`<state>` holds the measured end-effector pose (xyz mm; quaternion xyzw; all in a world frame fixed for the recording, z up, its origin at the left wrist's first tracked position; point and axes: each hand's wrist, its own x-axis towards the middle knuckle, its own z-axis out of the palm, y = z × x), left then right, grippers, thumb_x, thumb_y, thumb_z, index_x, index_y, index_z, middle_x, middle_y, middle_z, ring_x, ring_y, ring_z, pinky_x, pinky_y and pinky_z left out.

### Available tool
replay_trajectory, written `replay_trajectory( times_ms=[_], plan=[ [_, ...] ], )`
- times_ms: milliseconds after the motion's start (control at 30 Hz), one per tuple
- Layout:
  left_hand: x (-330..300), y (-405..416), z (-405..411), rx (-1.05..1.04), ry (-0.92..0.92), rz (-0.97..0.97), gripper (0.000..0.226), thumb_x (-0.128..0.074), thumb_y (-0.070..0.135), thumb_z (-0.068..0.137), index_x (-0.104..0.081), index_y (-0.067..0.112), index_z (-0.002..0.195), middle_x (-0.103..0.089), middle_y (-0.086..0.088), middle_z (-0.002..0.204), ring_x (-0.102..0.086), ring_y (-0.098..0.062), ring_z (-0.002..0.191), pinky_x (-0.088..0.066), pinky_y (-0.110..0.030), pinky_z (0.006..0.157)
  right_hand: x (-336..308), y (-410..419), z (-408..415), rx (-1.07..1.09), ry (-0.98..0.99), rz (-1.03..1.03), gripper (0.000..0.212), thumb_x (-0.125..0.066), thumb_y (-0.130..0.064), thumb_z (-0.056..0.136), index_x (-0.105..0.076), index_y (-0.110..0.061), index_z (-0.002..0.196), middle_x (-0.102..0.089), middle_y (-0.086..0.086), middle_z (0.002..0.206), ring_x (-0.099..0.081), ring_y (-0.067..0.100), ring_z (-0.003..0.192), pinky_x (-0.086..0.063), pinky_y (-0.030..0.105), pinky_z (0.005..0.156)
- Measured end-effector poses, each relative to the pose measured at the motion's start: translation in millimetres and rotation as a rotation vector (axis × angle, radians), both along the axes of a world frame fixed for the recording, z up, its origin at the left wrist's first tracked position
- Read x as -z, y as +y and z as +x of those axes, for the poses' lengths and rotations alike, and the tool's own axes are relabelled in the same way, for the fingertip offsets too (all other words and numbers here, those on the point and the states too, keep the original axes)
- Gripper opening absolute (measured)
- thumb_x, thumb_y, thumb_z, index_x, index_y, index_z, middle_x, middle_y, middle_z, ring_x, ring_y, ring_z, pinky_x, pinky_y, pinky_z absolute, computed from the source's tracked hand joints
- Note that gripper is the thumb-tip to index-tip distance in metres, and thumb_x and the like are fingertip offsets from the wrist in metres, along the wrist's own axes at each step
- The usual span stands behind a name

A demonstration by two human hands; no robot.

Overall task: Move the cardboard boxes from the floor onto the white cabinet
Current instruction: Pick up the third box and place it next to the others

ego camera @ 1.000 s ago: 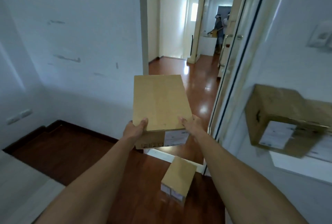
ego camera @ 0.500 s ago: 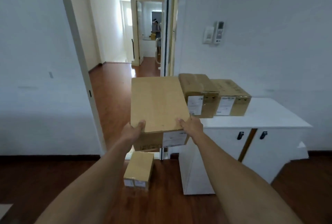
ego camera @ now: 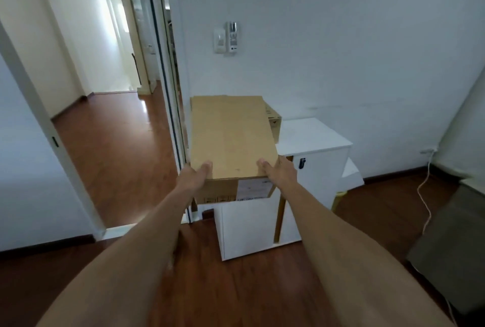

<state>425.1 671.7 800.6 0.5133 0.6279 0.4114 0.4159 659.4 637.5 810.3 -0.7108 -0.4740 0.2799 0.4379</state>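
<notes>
**White cabinet and wooden floor**

The white cabinet [ego camera: 315,137] is standing on the reddish wooden floor [ego camera: 118,148], backing against the wall just beside the sliding door frame. On its tabletop a cardboard box [ego camera: 274,123] is sitting at the back left, mostly hidden, while the right part of the tabletop is showing white. Right of the cabinet, a white cable [ego camera: 423,195] is trailing across the floor, and beyond the cable a grey block [ego camera: 451,248] is resting on the boards.
</notes>
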Motion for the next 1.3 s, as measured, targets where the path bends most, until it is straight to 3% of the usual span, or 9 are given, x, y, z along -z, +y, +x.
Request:
replay_trajectory(
  times_ms=[233,367,433,567,767,1033,1133,1233,1300],
  plan=[
    [6.3,-1.3,129.7,0.133,0.002,-0.037,0.067,-0.057,0.055,0.091,-0.051,0.010,0.139,-0.061,-0.012,0.134,-0.059,-0.032,0.119,-0.049,-0.047,0.102,10.1,-28.9,123.9,0.127,-0.002,-0.017,0.060,-0.065,-0.052,0.086,-0.061,-0.006,0.125,-0.066,0.014,0.124,-0.061,0.033,0.115,-0.050,0.045,0.099],
    [14.1,20.3,195.4,0.193,0.009,-0.050,0.068,-0.056,0.055,0.091,-0.050,0.008,0.140,-0.059,-0.012,0.136,-0.057,-0.033,0.122,-0.047,-0.049,0.104,17.4,-21.8,185.1,0.198,-0.019,-0.064,0.059,-0.063,-0.054,0.087,-0.060,-0.008,0.125,-0.066,0.012,0.125,-0.060,0.032,0.116,-0.050,0.039,0.097],
    [19.3,37.5,230.9,0.235,0.020,-0.059,0.068,-0.055,0.056,0.091,-0.050,0.009,0.139,-0.059,-0.012,0.136,-0.056,-0.033,0.122,-0.047,-0.050,0.104,21.5,-12.3,218.2,0.225,-0.034,-0.085,0.058,-0.062,-0.053,0.088,-0.061,-0.008,0.124,-0.066,0.012,0.124,-0.060,0.032,0.116,-0.048,0.035,0.093],
    [31.1,87.8,300.2,0.310,0.008,-0.073,0.067,-0.053,0.056,0.091,-0.051,0.009,0.138,-0.060,-0.012,0.134,-0.057,-0.032,0.120,-0.047,-0.049,0.104,28.0,22.0,283.5,0.290,-0.026,-0.094,0.058,-0.065,-0.053,0.086,-0.063,-0.007,0.121,-0.067,0.012,0.122,-0.061,0.031,0.115,-0.050,0.042,0.098],
    [43.1,157.3,371.6,0.377,-0.005,-0.168,0.066,-0.049,0.057,0.093,-0.047,0.011,0.140,-0.057,-0.011,0.136,-0.054,-0.033,0.123,-0.045,-0.051,0.106,27.4,86.3,352.1,0.310,-0.065,-0.171,0.058,-0.065,-0.053,0.086,-0.063,-0.007,0.122,-0.068,0.011,0.122,-0.062,0.030,0.114,-0.051,0.042,0.098],
    [70.1,236.0,425.6,0.255,0.037,-0.255,0.070,-0.043,0.058,0.093,-0.041,0.010,0.144,-0.053,-0.014,0.139,-0.052,-0.035,0.125,-0.044,-0.052,0.107,52.8,196.8,418.4,0.182,-0.150,-0.296,0.070,-0.057,-0.060,0.088,-0.054,-0.004,0.131,-0.060,0.013,0.130,-0.055,0.034,0.122,-0.047,0.041,0.099],
    [76.1,257.8,439.6,0.178,0.060,-0.245,0.069,-0.040,0.056,0.094,-0.039,0.012,0.147,-0.051,-0.013,0.143,-0.050,-0.035,0.128,-0.043,-0.052,0.108,64.5,242.2,440.2,0.098,-0.232,-0.340,0.069,-0.052,-0.063,0.089,-0.055,-0.004,0.125,-0.061,0.016,0.127,-0.056,0.036,0.119,-0.047,0.041,0.096],
    [80.4,277.5,455.1,0.068,0.066,-0.238,0.066,-0.038,0.052,0.096,-0.037,0.013,0.149,-0.050,-0.013,0.145,-0.049,-0.035,0.130,-0.042,-0.051,0.109,69.5,286.2,458.1,-0.010,-0.284,-0.335,0.060,-0.051,-0.062,0.090,-0.055,-0.005,0.107,-0.063,0.018,0.123,-0.058,0.036,0.114,-0.049,0.042,0.092],
    [82.5,287.5,463.3,0.016,0.078,-0.245,0.063,-0.037,0.048,0.099,-0.036,0.012,0.150,-0.049,-0.014,0.146,-0.048,-0.035,0.131,-0.040,-0.050,0.110,73.9,310.1,464.9,-0.065,-0.312,-0.336,0.064,-0.050,-0.062,0.090,-0.055,-0.004,0.114,-0.061,0.018,0.127,-0.057,0.037,0.117,-0.047,0.042,0.094]
  ],
)
